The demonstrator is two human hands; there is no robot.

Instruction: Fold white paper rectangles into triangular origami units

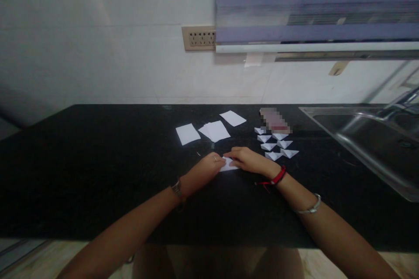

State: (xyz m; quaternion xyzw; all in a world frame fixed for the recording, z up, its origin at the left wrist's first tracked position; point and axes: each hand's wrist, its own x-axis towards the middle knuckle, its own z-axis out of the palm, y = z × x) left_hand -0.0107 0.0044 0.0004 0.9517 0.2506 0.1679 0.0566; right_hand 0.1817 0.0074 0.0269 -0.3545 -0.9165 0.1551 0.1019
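Note:
A small piece of white paper lies on the black countertop between my two hands, and part of it is hidden under my fingers. My left hand has its fingers closed on the paper's left end. From the other side, my right hand presses and holds the right part with bent fingers. Just beyond my hands are a single white sheet, a loose stack of white sheets and another white sheet. Right of my right hand, several folded white paper pieces with pointed ends stand in two rows.
A flat pinkish object, blurred out, lies behind the folded pieces. At the right a metal sink with a faucet is set into the black countertop. A wall socket is on the tiled wall behind.

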